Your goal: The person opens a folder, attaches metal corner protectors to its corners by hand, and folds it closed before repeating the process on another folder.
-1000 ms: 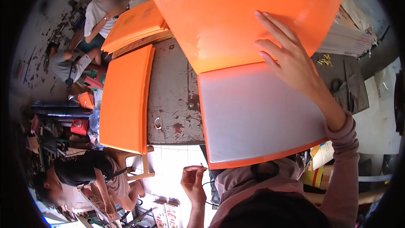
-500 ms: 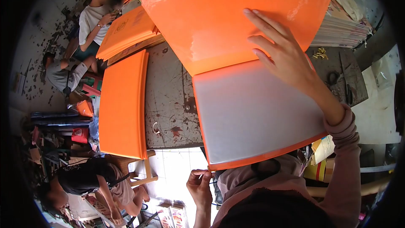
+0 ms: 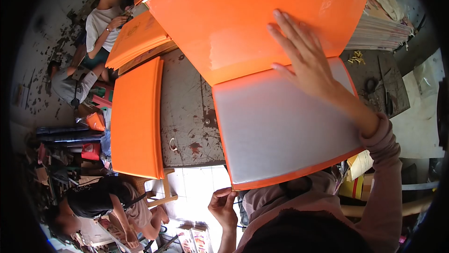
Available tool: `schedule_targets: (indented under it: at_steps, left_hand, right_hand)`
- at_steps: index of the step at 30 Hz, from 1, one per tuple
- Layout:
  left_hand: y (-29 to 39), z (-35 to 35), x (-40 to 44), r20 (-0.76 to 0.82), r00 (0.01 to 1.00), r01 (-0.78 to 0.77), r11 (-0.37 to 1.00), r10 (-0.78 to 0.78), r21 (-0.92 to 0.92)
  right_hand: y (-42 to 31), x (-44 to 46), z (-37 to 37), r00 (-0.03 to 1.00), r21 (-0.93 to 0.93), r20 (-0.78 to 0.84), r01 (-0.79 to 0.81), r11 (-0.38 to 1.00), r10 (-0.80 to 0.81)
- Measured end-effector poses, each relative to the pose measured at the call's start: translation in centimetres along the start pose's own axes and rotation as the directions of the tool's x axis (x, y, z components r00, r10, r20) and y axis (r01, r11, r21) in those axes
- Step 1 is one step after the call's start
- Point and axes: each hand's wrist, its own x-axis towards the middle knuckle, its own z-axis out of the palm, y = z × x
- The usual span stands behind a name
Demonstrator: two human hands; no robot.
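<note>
An orange folder [image 3: 262,24] lies open in front of me, its glossy cover raised away from me. Its clear, greyish plastic sleeves [image 3: 285,126] cover the near half, and the front edge reaches over the table's edge. My right hand [image 3: 304,63] rests with fingers spread on the inside of the cover, near the fold. At the folder's near left corner, my left hand [image 3: 224,208] pinches with thumb and fingertips. A tiny gold-coloured bit seems to show at that corner, mostly hidden by the fingers.
Stacks of orange folders [image 3: 135,122] stand on the scratched grey table [image 3: 191,108] to the left. Small gold-coloured pieces [image 3: 356,58], scissors [image 3: 388,103] and a bundled pile [image 3: 376,33] are at right. Other people [image 3: 100,28] sit at the left.
My right hand has shifted slightly left on the cover, its fingers turning more upright. My left hand keeps its pinch at the corner. The folder has hardly moved.
</note>
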Motion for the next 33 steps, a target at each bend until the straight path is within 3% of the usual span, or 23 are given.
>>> schedule_targets:
  at_steps: [6, 15, 18, 21, 26, 30, 33]
  left_hand:
    - [-1.7, -0.2, 0.0, 0.000, 0.989, -0.145, 0.989, 0.145, -0.038]
    - [-0.4, 1.1, -0.2, -0.088, 0.987, -0.138, 0.990, 0.135, -0.037]
    - [0.1, 0.1, 0.3, -0.001, 0.997, -0.072, 0.997, 0.072, 0.019]
    - [-0.3, 0.0, 0.7, 0.164, 0.983, -0.076, 0.995, 0.086, -0.070]
    - [-2.2, -0.8, 0.9, 0.147, 0.983, -0.098, 0.993, 0.107, -0.065]
    - [-2.6, 0.1, 0.2, 0.044, 0.978, -0.201, 0.979, 0.202, -0.012]
    - [-2.5, 1.3, -0.1, 0.015, 0.964, -0.265, 0.961, 0.267, -0.075]
  right_hand:
    - [-0.1, -2.2, 4.5, 0.999, -0.045, 0.050, 0.013, 0.999, -0.011]
    - [0.0, -2.2, 4.5, 0.998, -0.013, 0.060, 0.003, 1.000, -0.002]
    - [0.0, -2.4, 4.7, 0.999, -0.006, 0.053, 0.006, 1.000, -0.005]
    - [0.3, -2.3, 4.8, 0.999, -0.025, 0.035, 0.018, 1.000, -0.017]
    - [0.2, -2.3, 4.7, 1.000, -0.032, 0.028, 0.014, 0.999, -0.013]
    - [0.2, -2.4, 4.9, 1.000, -0.026, 0.024, 0.005, 1.000, -0.005]
    - [0.2, -2.3, 4.9, 1.000, -0.041, 0.028, 0.008, 0.999, -0.007]
